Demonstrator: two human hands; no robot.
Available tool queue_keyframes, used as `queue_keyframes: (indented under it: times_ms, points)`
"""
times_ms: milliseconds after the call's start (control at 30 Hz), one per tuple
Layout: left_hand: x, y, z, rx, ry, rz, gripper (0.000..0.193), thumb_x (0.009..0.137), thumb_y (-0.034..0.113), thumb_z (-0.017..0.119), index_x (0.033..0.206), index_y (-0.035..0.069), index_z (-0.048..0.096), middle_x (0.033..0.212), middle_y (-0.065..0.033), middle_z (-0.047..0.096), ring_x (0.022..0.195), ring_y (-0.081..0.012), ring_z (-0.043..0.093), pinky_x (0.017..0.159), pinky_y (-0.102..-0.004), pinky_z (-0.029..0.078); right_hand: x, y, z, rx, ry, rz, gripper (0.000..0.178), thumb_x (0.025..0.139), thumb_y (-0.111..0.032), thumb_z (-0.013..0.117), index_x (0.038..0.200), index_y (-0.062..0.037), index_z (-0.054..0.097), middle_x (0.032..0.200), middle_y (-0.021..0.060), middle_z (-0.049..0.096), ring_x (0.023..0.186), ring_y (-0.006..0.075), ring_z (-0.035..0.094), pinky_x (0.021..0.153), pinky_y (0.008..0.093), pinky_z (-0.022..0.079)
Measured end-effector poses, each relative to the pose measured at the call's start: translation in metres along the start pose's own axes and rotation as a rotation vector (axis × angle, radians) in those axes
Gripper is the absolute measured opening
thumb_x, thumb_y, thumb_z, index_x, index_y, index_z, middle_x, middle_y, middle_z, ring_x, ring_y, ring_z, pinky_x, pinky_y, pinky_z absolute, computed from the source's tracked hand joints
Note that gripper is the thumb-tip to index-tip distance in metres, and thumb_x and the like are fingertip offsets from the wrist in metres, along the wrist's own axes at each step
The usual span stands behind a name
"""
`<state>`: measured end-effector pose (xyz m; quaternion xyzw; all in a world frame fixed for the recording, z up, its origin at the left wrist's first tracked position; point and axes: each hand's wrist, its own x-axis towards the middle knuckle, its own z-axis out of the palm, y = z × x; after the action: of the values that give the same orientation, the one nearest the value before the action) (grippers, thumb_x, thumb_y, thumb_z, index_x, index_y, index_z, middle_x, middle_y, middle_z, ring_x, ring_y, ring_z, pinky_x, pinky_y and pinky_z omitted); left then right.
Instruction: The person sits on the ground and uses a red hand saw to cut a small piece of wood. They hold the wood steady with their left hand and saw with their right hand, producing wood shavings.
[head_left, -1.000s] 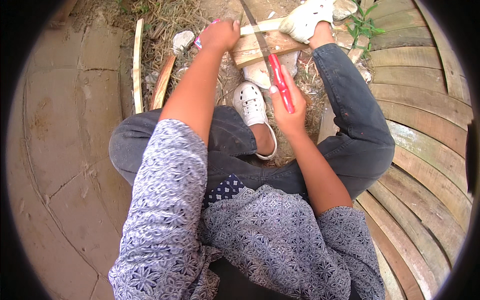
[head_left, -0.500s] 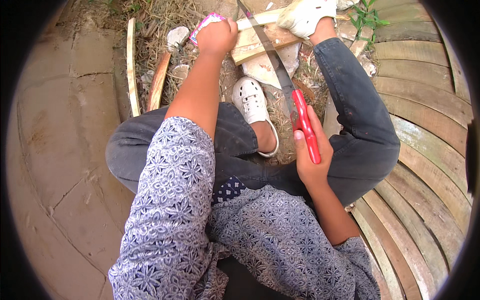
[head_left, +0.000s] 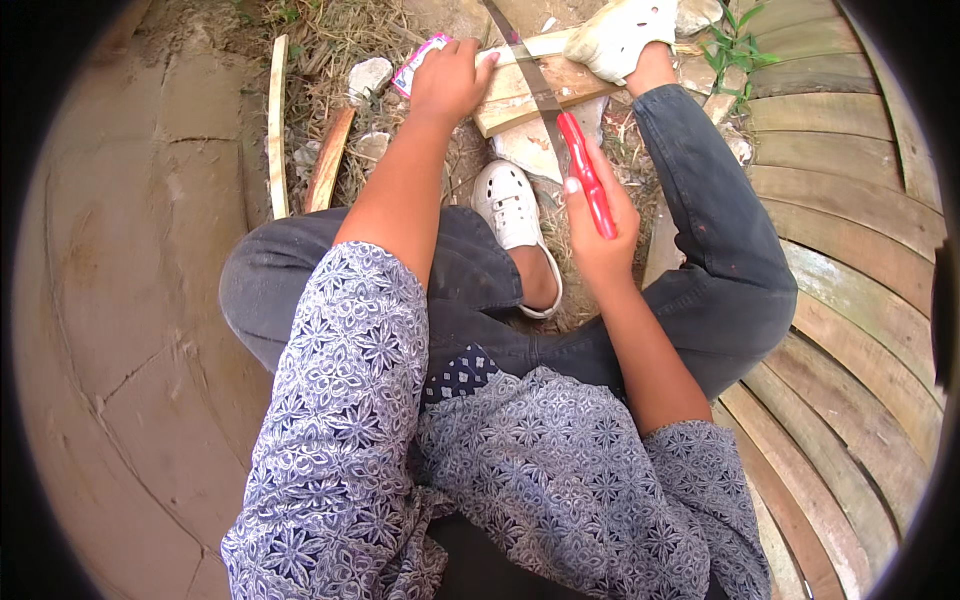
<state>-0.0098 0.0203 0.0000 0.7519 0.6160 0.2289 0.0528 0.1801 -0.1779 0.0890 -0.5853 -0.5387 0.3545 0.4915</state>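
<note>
My right hand (head_left: pixel 607 232) is closed round the red handle (head_left: pixel 588 172) of a handsaw. Its long dark blade (head_left: pixel 536 78) slants away to the top edge and crosses a narrow pale wooden strip (head_left: pixel 552 46). Over the strip's left end, my left hand (head_left: pixel 448 82) is closed, its fingers bent round the wood. A pink and white packet (head_left: pixel 418 62) shows beside that hand; whether the fingers also hold it cannot be seen. My right foot in a white clog (head_left: pixel 612 45) rests on the strip's right part. A thicker wooden block (head_left: pixel 510 108) lies beneath the strip.
Below the block is a pale flat stone (head_left: pixel 530 150). My other white clog (head_left: pixel 507 205) stands close by. Two loose wood pieces (head_left: pixel 328 160) lie left among dry grass and stones. Bent-looking wooden slats (head_left: pixel 840 200) run along the right, and cracked bare ground (head_left: pixel 130 300) along the left.
My right hand has pushed the saw forward and slightly left, away from my body. My left hand has shifted slightly right, its fingers now spread further over the strip.
</note>
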Motion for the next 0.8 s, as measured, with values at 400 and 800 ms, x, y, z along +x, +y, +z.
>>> queue_keyframes:
  times_ms: [400, 800]
  points:
    - [-0.033, 0.021, -0.021, -0.067, 0.07, 0.132, 0.026, 0.088, 0.027, 0.073, 0.108, 0.01, 0.07, 0.105, -0.0146, 0.061, 0.106, -0.0347, 0.056, 0.092, -0.0479, 0.043, -0.011, -0.013, -0.018, 0.111, 0.077, -0.073, 0.048, 0.089, -0.001, 0.065, 0.137, -0.0004, 0.06, 0.105, 0.0093, 0.073, 0.083, 0.0065, 0.064, 0.073, 0.0244, 0.052]
    - [-0.037, 0.003, -0.021, -0.168, -0.041, 0.195, 0.026, 0.09, 0.02, 0.074, 0.112, 0.007, 0.071, 0.094, -0.0183, 0.06, 0.087, -0.0343, 0.059, 0.079, -0.0448, 0.048, -0.017, -0.025, -0.021, 0.084, 0.043, -0.01, 0.044, 0.092, -0.007, 0.068, 0.135, 0.0, 0.061, 0.108, 0.0097, 0.072, 0.085, 0.0069, 0.063, 0.075, 0.0234, 0.051]
